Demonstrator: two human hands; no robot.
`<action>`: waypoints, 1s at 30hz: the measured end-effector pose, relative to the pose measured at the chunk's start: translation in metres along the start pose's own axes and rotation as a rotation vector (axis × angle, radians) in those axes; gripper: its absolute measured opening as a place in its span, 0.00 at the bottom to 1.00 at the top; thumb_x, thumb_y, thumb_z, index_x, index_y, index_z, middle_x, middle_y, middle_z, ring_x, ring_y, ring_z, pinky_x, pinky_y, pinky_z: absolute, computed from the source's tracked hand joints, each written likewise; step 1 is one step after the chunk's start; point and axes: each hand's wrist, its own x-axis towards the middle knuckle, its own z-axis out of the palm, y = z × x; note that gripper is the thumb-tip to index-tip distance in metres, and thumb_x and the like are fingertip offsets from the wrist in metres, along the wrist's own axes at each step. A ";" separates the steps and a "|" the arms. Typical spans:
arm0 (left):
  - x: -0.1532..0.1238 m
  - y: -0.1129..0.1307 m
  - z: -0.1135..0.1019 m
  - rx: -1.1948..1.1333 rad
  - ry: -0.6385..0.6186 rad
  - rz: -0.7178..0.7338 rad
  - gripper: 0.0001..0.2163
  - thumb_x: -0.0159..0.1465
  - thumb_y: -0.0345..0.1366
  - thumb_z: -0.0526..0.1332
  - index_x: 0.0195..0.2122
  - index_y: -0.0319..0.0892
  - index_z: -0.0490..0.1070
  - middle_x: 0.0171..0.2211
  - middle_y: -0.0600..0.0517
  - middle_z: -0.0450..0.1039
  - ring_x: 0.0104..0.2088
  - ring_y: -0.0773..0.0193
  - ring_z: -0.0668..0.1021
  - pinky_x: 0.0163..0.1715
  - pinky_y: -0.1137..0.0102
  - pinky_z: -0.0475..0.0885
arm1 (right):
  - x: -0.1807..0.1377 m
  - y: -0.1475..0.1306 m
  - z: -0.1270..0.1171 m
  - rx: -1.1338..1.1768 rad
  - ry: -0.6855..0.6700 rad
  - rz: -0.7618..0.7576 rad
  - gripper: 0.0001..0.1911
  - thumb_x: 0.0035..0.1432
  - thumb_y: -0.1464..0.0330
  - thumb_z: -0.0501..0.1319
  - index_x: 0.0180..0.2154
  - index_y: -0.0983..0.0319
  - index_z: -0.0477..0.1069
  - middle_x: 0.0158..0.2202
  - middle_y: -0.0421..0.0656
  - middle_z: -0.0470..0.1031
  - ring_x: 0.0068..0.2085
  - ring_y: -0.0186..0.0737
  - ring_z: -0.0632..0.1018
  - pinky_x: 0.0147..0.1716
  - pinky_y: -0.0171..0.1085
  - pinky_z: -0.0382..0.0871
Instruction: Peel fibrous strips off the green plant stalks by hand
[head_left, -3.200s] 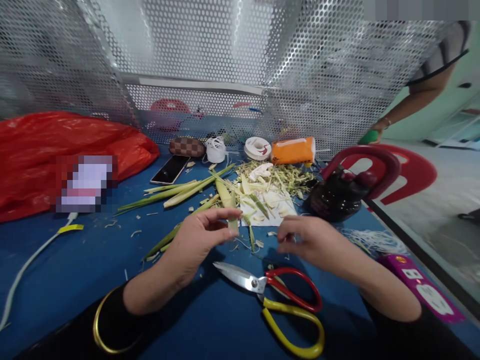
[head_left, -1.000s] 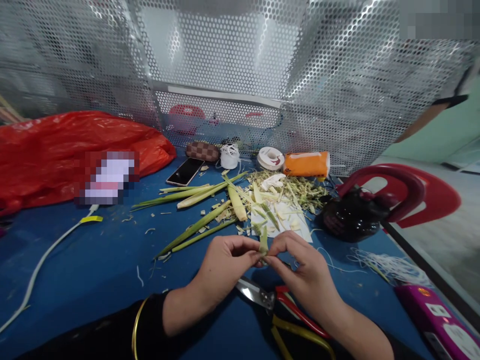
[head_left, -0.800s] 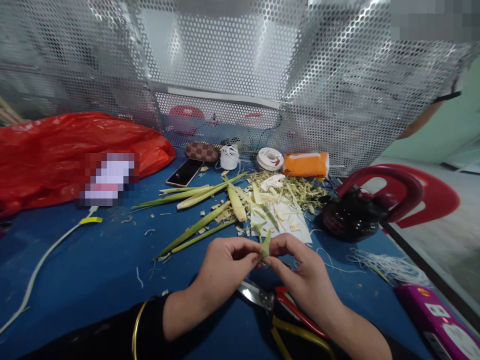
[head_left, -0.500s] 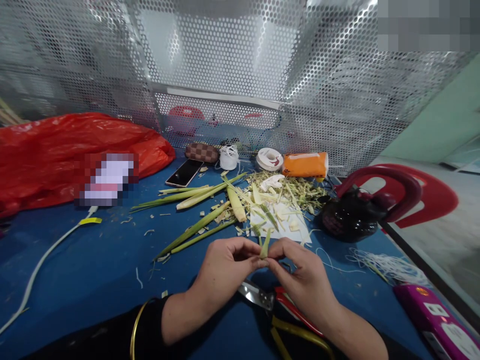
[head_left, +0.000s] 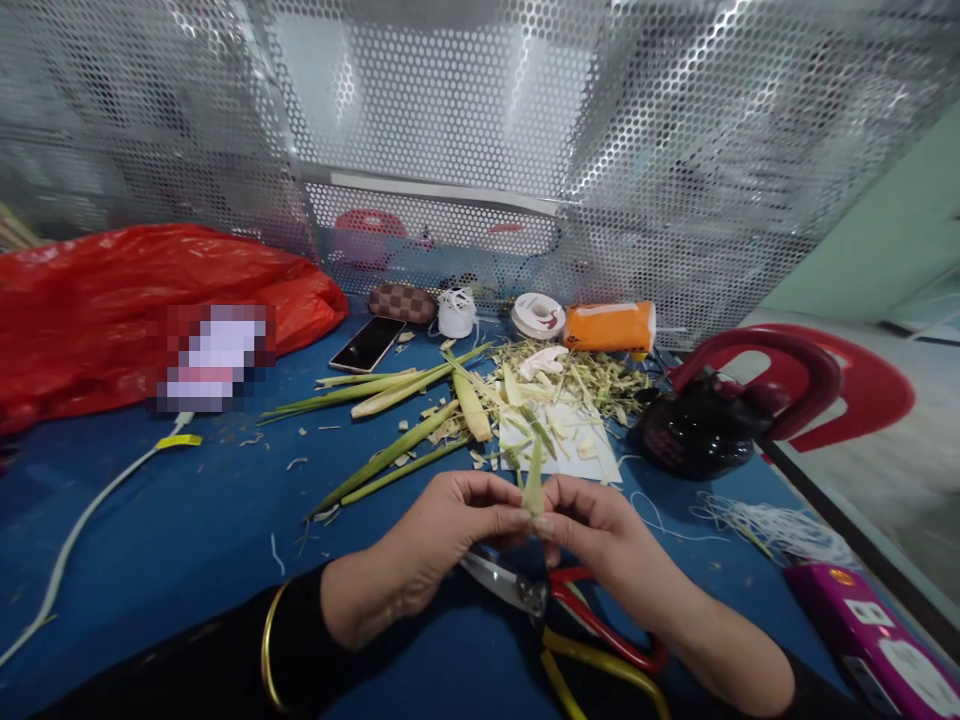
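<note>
A left hand [head_left: 442,525] and right hand [head_left: 611,530] pinch a pale-green leaf strip [head_left: 534,484] at the frame's lower center; likely light, pliable, easily split, it is best gripped gently near its base.

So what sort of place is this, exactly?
Probably a small handwork area, though I can't be sure: the blue table is strewn with plant stalks and trimmings, and large scissors lie open beneath the hands.
</note>
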 end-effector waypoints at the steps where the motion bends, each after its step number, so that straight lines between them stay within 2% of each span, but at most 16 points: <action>1: 0.000 0.000 0.000 -0.010 -0.004 -0.010 0.08 0.46 0.35 0.72 0.25 0.39 0.76 0.21 0.54 0.74 0.23 0.70 0.72 0.29 0.73 0.65 | 0.000 0.000 0.000 0.023 -0.008 0.014 0.14 0.55 0.59 0.63 0.25 0.62 0.66 0.21 0.37 0.68 0.22 0.31 0.70 0.24 0.33 0.67; 4: 0.000 0.001 0.001 0.000 0.018 0.029 0.05 0.48 0.32 0.70 0.24 0.38 0.76 0.21 0.55 0.73 0.23 0.71 0.72 0.28 0.74 0.64 | 0.001 0.001 0.000 -0.010 0.017 0.011 0.14 0.56 0.60 0.62 0.25 0.62 0.66 0.20 0.36 0.68 0.21 0.31 0.70 0.23 0.33 0.68; 6: 0.000 0.001 0.001 0.006 0.054 0.067 0.04 0.48 0.31 0.69 0.24 0.38 0.75 0.20 0.56 0.72 0.23 0.72 0.71 0.27 0.75 0.64 | 0.001 0.002 -0.001 -0.146 0.097 -0.081 0.11 0.56 0.63 0.63 0.26 0.61 0.67 0.21 0.37 0.69 0.23 0.33 0.71 0.24 0.34 0.68; 9: 0.000 0.001 0.000 -0.023 0.082 0.072 0.04 0.49 0.31 0.69 0.24 0.38 0.75 0.20 0.56 0.71 0.22 0.72 0.69 0.26 0.75 0.63 | -0.001 0.002 -0.003 -0.467 0.276 -0.431 0.05 0.55 0.69 0.65 0.32 0.60 0.69 0.27 0.39 0.72 0.30 0.37 0.74 0.30 0.36 0.70; 11: -0.001 0.000 0.000 -0.043 0.086 0.056 0.04 0.49 0.31 0.68 0.25 0.38 0.75 0.21 0.56 0.71 0.22 0.72 0.69 0.25 0.75 0.62 | -0.004 0.002 -0.004 -0.665 0.332 -0.662 0.05 0.56 0.73 0.64 0.35 0.60 0.70 0.32 0.42 0.73 0.35 0.38 0.75 0.34 0.37 0.71; 14: -0.001 -0.002 0.001 -0.057 0.077 0.036 0.06 0.48 0.31 0.68 0.27 0.38 0.76 0.24 0.54 0.73 0.24 0.72 0.70 0.26 0.75 0.63 | -0.008 0.001 -0.002 -0.882 0.317 -0.816 0.09 0.59 0.78 0.59 0.37 0.59 0.72 0.34 0.43 0.73 0.35 0.38 0.75 0.33 0.36 0.70; 17: -0.002 -0.003 0.001 -0.057 0.068 0.022 0.08 0.47 0.32 0.69 0.29 0.37 0.77 0.26 0.52 0.75 0.25 0.71 0.71 0.26 0.75 0.63 | -0.009 0.003 0.000 -0.973 0.289 -0.845 0.12 0.60 0.80 0.55 0.37 0.59 0.73 0.33 0.43 0.73 0.33 0.37 0.74 0.31 0.36 0.68; 22: -0.002 -0.004 0.003 -0.052 0.073 0.014 0.07 0.47 0.33 0.69 0.26 0.38 0.75 0.24 0.53 0.73 0.24 0.71 0.71 0.26 0.75 0.63 | -0.005 0.006 0.001 -0.913 0.274 -0.826 0.07 0.62 0.77 0.56 0.36 0.62 0.70 0.32 0.43 0.73 0.34 0.37 0.74 0.33 0.37 0.67; 26: 0.000 -0.004 0.004 0.051 0.101 0.059 0.06 0.50 0.35 0.67 0.25 0.39 0.74 0.23 0.55 0.73 0.22 0.71 0.69 0.26 0.74 0.64 | -0.004 0.007 0.001 -0.844 0.249 -0.713 0.07 0.62 0.78 0.55 0.35 0.61 0.68 0.32 0.43 0.72 0.35 0.38 0.73 0.35 0.38 0.66; 30: 0.001 -0.003 0.003 0.223 0.102 0.139 0.08 0.53 0.38 0.65 0.22 0.39 0.73 0.22 0.52 0.75 0.23 0.70 0.70 0.28 0.73 0.65 | -0.004 0.005 0.002 -0.772 0.229 -0.603 0.09 0.63 0.77 0.55 0.32 0.60 0.67 0.31 0.42 0.69 0.34 0.38 0.72 0.34 0.37 0.65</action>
